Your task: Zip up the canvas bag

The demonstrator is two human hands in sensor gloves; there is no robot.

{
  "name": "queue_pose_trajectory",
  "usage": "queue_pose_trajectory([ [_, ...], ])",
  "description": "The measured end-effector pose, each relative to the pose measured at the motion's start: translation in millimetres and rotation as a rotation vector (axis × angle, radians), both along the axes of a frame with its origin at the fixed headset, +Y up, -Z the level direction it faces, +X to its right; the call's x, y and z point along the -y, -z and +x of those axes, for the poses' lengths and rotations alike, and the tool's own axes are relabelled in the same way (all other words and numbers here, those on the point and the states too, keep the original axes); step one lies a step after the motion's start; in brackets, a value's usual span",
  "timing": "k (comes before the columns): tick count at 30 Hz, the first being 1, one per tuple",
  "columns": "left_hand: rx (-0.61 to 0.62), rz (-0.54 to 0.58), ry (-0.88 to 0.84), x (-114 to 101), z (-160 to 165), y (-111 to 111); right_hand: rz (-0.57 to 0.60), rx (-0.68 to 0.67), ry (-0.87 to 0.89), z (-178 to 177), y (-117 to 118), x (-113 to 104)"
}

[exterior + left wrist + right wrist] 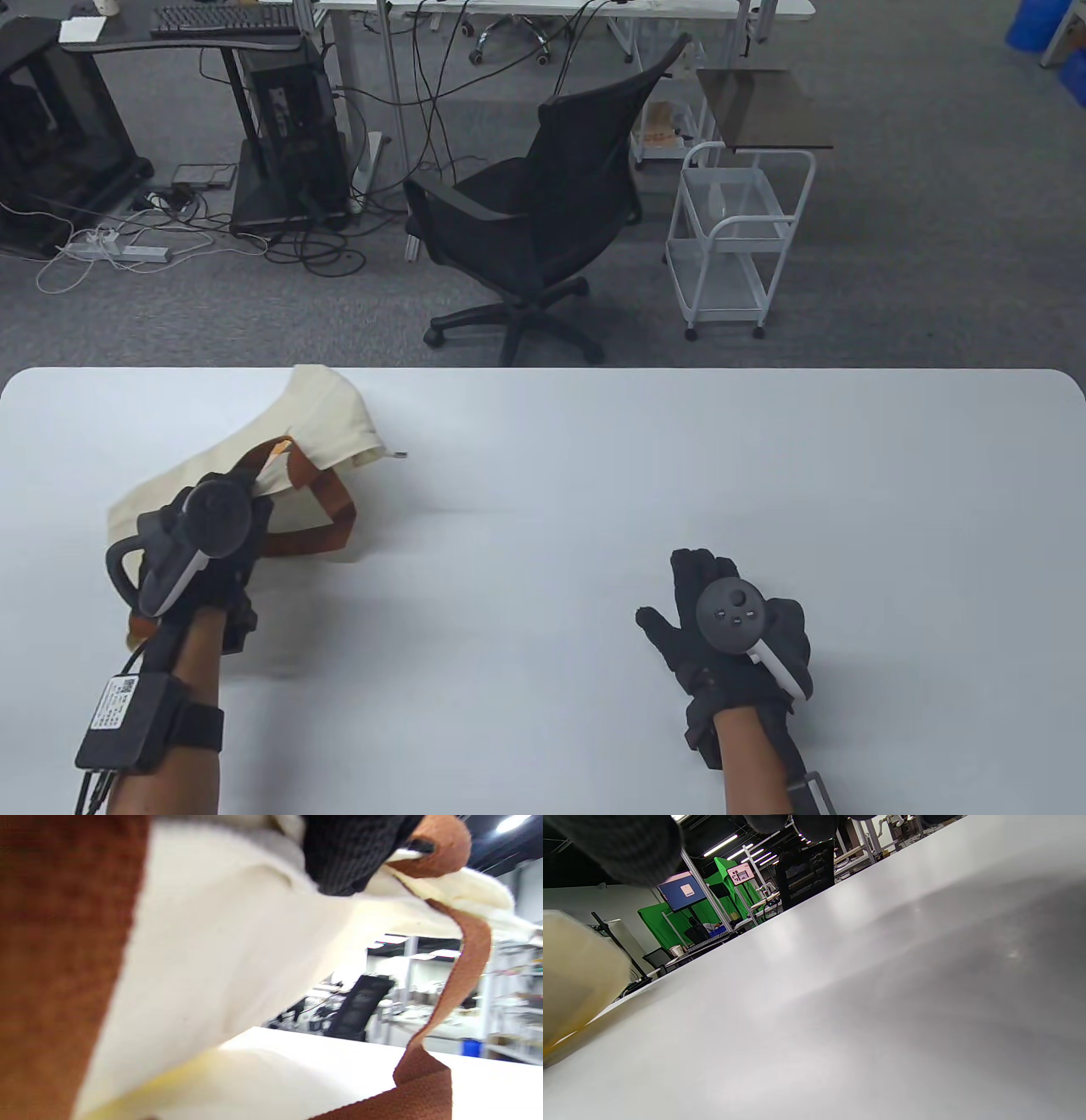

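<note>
A cream canvas bag (pixel 314 420) with brown straps (pixel 335 509) lies at the table's left, partly lifted. Its metal zipper pull (pixel 399 455) sticks out at the bag's right corner. My left hand (pixel 212 543) grips the bag's edge near a strap and holds the cloth up off the table. In the left wrist view the gloved fingers (pixel 348 853) pinch the cream cloth (pixel 220 955) beside a brown strap (pixel 462 976). My right hand (pixel 721 620) rests flat on the table at the right, fingers spread, holding nothing. The bag shows blurred in the right wrist view (pixel 577 976).
The white table (pixel 594 475) spans the view. Beyond its far edge stand a black office chair (pixel 543 221) and a white wire cart (pixel 734 238) on the carpet.
</note>
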State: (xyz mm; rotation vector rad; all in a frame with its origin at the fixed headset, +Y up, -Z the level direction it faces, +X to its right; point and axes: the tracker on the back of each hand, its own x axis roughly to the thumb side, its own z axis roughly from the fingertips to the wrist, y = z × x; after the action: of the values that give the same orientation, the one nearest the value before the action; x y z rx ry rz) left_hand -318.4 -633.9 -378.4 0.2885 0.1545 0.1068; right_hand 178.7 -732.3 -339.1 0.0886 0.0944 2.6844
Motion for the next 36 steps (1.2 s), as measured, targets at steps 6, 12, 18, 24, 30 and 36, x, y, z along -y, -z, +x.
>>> queue_pose_trajectory([
  [6,0.227,-0.031,-0.048,18,96,-22,0.037,-0.016,-0.065,-9,-5,-6],
  [12,0.341,-0.189,0.093,82,169,-46,-0.053,-0.181,-0.128,-33,-9,-4],
  [18,0.38,-0.213,0.097,103,178,-57,-0.08,-0.137,-0.244,-62,-11,14],
  [24,0.436,-0.247,0.062,109,174,-57,0.123,-0.031,-0.235,-73,-12,9],
  [30,0.452,-0.429,0.016,118,168,-48,0.25,-0.072,-0.257,-74,-19,-6],
  [36,0.479,0.001,-0.212,50,169,-88,0.3,-0.047,-0.261,-87,-20,-11],
])
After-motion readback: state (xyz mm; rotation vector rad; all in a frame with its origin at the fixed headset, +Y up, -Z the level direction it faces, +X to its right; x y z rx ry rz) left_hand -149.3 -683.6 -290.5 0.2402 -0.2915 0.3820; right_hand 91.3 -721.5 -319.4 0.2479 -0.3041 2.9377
